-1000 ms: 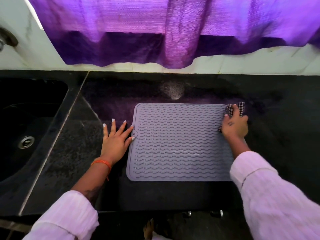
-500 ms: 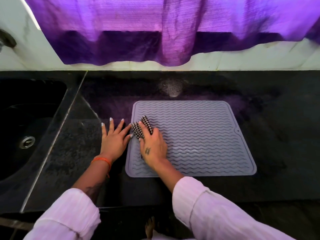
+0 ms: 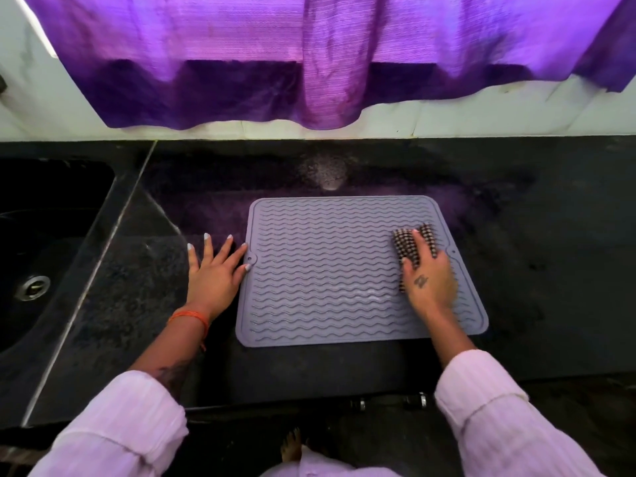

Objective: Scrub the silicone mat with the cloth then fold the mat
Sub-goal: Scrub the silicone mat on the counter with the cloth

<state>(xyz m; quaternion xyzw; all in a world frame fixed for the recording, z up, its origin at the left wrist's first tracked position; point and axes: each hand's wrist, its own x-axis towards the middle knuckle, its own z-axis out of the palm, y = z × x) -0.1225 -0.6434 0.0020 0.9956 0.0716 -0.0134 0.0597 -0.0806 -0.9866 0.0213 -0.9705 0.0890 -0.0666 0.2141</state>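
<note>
The left hand point(image 3: 215, 275) is laid flat, palm down, with fingers straight and spread, the index fingertip and thumb tip placed at the mat's point(image 3: 330, 270) left edge. An orange thread is worn at the left wrist. The right hand point(image 3: 428, 278) is pressed palm down, fingers curled over a checked cloth point(image 3: 409, 246) held beneath them. Both forearms are extended forward, with pale sleeves pushed back.
</note>
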